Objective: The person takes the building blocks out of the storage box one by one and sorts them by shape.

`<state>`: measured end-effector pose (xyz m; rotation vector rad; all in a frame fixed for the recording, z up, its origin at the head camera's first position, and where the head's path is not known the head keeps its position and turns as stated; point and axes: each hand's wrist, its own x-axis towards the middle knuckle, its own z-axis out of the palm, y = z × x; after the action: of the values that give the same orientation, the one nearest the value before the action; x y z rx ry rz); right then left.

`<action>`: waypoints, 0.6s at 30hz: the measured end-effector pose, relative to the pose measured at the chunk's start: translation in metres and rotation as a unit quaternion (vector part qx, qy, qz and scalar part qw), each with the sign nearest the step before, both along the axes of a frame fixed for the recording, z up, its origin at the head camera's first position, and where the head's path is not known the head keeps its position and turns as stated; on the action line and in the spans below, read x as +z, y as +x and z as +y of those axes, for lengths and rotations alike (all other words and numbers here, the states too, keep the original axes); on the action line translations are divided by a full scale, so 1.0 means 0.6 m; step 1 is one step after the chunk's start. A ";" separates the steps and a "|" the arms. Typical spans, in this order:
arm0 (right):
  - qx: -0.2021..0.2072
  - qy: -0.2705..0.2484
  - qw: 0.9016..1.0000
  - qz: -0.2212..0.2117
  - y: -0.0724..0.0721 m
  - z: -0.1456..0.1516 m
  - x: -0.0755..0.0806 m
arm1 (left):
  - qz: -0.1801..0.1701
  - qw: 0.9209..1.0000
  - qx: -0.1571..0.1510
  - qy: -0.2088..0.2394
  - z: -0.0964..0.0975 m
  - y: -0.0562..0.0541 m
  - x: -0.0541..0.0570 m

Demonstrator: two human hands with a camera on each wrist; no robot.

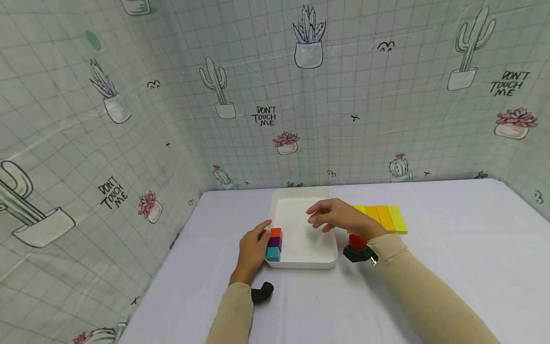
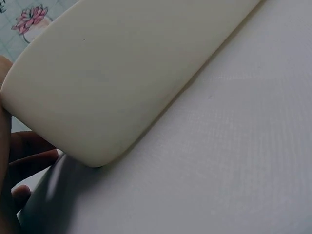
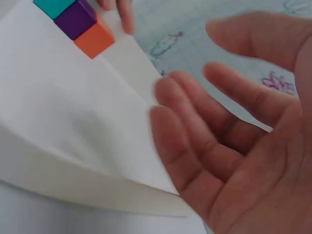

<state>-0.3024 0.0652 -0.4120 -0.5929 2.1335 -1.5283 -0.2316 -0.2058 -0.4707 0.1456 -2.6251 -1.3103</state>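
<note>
From the head view, a white tray sits on the worktop covered with a pale cloth. The left hand rests against the tray's left wall, at about 9 o'clock of the tray, with the fingers lying along the rim. Inside the tray, along that same wall, three cubes stand in a row: an orange cube, a purple cube and a teal cube, each touching the next. The right hand hovers over the tray's right part, fingers released and spread, holding nothing. At 3 o'clock of the tray, just beside it, lies a row of yellow and orange blocks. A red block shows under the right wrist.

From the left wrist view, the tray's outer wall fills most of the picture. The fingers appear at the left edge near the tray corner; I cannot tell how firmly they hold.

From the right wrist view, the right hand's open fingers hang above the tray floor. The three cubes are at 11 o'clock, with a fingertip of the left hand just beside the orange one.
</note>
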 end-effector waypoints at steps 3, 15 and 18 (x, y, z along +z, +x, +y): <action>-0.005 0.002 1.000 0.002 -0.006 -0.018 0.003 | -0.003 1.000 -0.003 0.001 -0.002 -0.002 0.004; 0.033 0.002 0.999 -0.029 -0.019 -0.080 -0.002 | -0.022 1.000 -0.007 -0.002 -0.008 -0.004 0.008; 0.040 0.016 0.998 -0.035 -0.017 -0.096 -0.004 | -0.026 1.000 -0.013 -0.010 -0.011 -0.005 0.004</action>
<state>-0.3127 0.0077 -0.4147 -0.5963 2.0527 -1.4486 -0.2345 -0.2126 -0.4684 0.1437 -2.6912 -1.3059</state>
